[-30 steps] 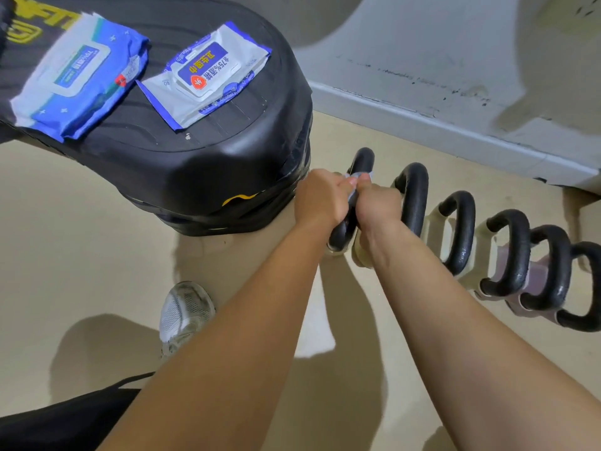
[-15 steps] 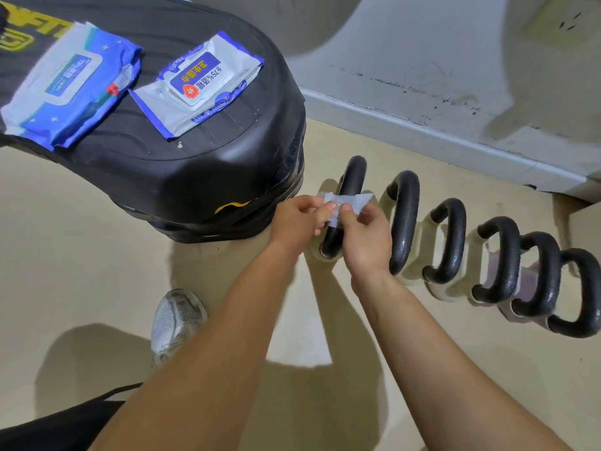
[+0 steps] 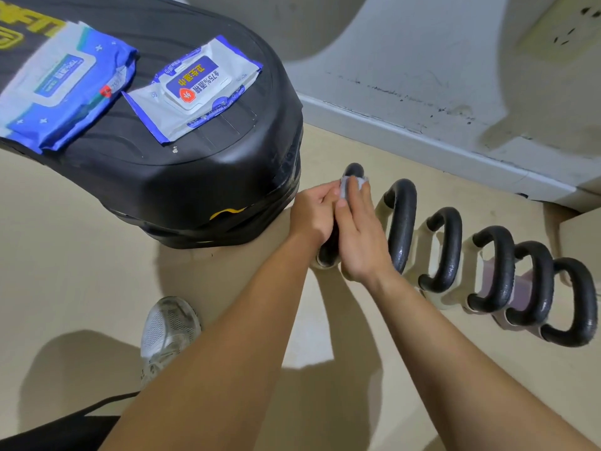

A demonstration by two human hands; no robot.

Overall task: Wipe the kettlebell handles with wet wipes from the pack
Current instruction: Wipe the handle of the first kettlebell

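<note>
Folding over the upper curve of the kettlebell handle [image 3: 354,170] at the left end of the row, the wet wipe [image 3: 345,187] sits between the two hands. The left hand [image 3: 312,213] pinches its left edge with curled fingers. The right hand [image 3: 359,237] lies along the handle, fingers on one side and thumb on the other, squeezing the wipe against the black bar. To the right of the right hand, five more handles [image 3: 403,222] stand in a row on the floor [image 3: 65,255]. Beyond the left hand, a black platform [image 3: 195,183] carries a white pack [image 3: 198,89] and a blue pack [image 3: 61,89] side by side. Below the left forearm is a grey shoe [image 3: 169,330].
</note>
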